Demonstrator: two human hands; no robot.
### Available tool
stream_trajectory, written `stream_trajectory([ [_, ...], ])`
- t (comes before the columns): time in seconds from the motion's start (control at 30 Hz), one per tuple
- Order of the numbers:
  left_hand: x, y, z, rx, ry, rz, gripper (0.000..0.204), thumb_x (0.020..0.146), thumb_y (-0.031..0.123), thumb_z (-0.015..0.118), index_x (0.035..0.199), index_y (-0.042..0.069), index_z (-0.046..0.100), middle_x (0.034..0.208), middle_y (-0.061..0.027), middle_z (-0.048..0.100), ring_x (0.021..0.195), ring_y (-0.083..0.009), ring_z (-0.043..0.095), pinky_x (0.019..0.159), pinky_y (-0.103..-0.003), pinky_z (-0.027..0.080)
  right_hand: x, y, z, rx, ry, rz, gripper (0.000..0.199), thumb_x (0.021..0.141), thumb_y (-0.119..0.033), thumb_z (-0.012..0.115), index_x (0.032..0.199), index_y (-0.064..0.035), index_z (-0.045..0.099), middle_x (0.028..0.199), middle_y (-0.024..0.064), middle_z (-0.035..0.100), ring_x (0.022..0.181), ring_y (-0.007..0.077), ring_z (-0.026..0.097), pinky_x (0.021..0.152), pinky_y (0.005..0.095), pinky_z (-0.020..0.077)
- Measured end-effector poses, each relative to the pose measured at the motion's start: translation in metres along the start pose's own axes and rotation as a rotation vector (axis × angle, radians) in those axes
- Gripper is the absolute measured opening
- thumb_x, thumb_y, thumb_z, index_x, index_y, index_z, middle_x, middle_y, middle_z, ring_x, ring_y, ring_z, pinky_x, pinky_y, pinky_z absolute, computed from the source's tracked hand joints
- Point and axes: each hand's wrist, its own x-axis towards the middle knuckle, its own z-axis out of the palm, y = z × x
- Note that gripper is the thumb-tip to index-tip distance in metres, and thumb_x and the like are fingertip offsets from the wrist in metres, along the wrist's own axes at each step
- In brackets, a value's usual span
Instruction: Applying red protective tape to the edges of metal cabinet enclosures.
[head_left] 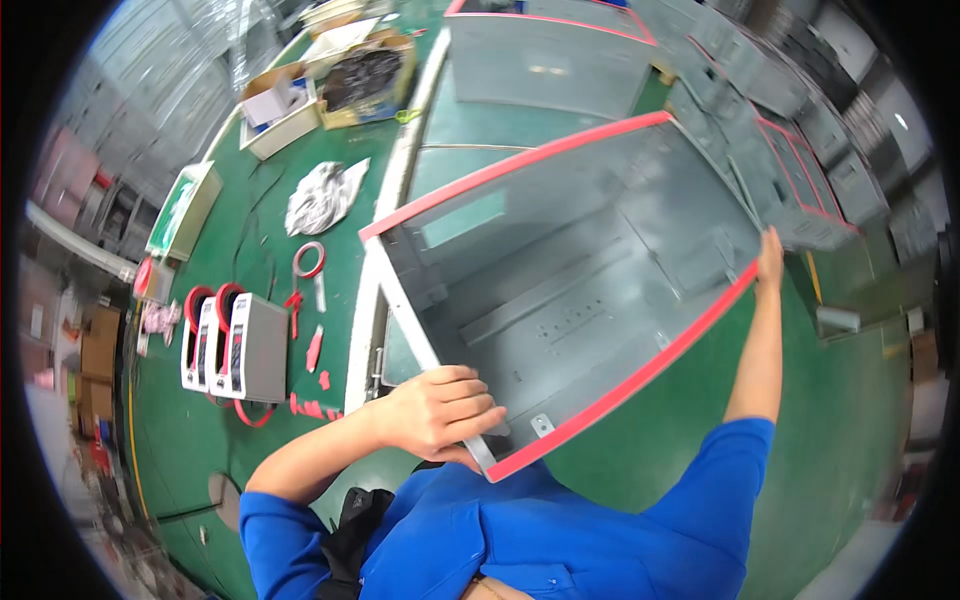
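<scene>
A large grey sheet-metal cabinet housing [580,330], open toward me, is held tilted in front of my body. Red tape runs along its two long rims, while the short rim at the left is bare metal. My left hand [440,412] is closed around that bare rim near the lower left corner. At the far right corner, my right hand [769,262] grips the edge by the end of the red tape; most of its fingers are hidden behind the wall. Holes, slots and a small bracket show inside the housing.
Left of the housing, a green-topped bench holds white tape dispensers [240,345], a red tape roll [310,260], crumpled plastic [325,198] and parts boxes [280,110]. Another red-taped grey housing [545,65] stands beyond. More cabinets [800,180] are at the far right.
</scene>
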Motion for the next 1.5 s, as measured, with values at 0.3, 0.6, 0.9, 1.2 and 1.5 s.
stream_trajectory([
  [0.3,0.009,0.024,0.044,-0.034,0.319,0.053,0.06,0.058,0.05,0.062,0.086,-0.002,0.056,0.06,-0.0029,0.045,0.056,-0.0199,0.044,0.058,-0.034,0.032,0.104,0.139,-0.051,0.568,0.02,0.458,0.049,0.077,-0.023,0.059,0.115,0.0056,0.048,0.121,0.0096,0.046,0.108,0.022,0.043,0.095,0.0317,0.0308],
  [0.6,-0.119,0.055,0.042,0.179,0.673,-0.637,0.029,0.079,0.017,0.058,0.107,0.007,0.056,0.113,-0.0126,0.051,0.111,-0.0297,0.045,0.093,-0.042,0.036,-0.223,-0.061,0.069,0.124,-0.085,-0.327,0.051,0.078,-0.02,0.056,0.121,0.0051,0.042,0.125,0.0138,0.042,0.113,0.0255,0.04,0.098,0.0328,0.0284],
  [0.9,-0.512,0.048,0.068,0.798,1.353,-1.805,0.032,0.079,0.024,0.061,0.098,-0.001,0.058,0.095,-0.0114,0.059,0.081,-0.0164,0.056,0.07,-0.026,0.044,-0.636,-0.15,0.047,0.058,-1.331,-0.097,0.051,0.079,-0.018,0.053,0.123,0.0033,0.04,0.127,0.0171,0.039,0.117,0.0287,0.038,0.1,0.0343,0.0268],
  [1.2,-0.518,0.104,0.066,0.025,0.883,-1.541,0.017,0.077,0.011,0.063,0.067,-0.001,0.056,0.072,-0.011,0.058,0.08,-0.0209,0.059,0.072,-0.032,0.044,-0.711,-0.261,0.019,0.182,-1.192,0.041,0.05,0.079,-0.017,0.051,0.124,0.0016,0.037,0.13,0.0203,0.036,0.12,0.0319,0.035,0.102,0.0358,0.0253],
  [1.5,-0.317,0.129,-0.02,-0.375,0.263,-0.711,0.009,0.073,0.005,0.066,0.074,0.001,0.058,0.068,-0.0087,0.058,0.059,-0.0191,0.055,0.052,-0.029,0.042,-0.57,-0.549,0.013,0.366,-0.664,-0.966,0.048,0.069,-0.021,0.065,0.112,-0.0055,0.051,0.112,0.0121,0.05,0.11,0.0275,0.045,0.096,0.0478,0.0295],
])
